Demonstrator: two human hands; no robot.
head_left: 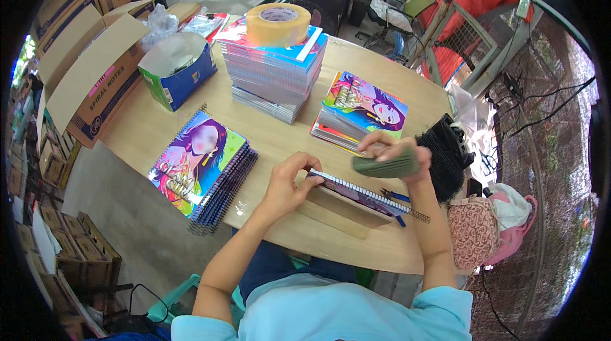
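Note:
A notebook (349, 196) stands tilted on its long edge on the table in front of me, its punched spine upward. My left hand (289, 182) pinches its left end between thumb and fingers. A thin spiral wire coil (419, 215) sticks out past the spine's right end. Above that end my right hand (412, 155) grips a dark green folded pad (384, 166), with its fingers curled round it. Pliers (396, 195) with dark blue handles lie behind the notebook's right end.
On the wooden table (280, 140) are spiral-bound notebooks (198, 159) at left, unbound ones (368, 104) at right, and a tall stack (270, 80) topped by a tape roll (277, 24). A blue-green box (181, 77), open carton (105, 96), black coils (440, 159) and pink bag (474, 231) stand around.

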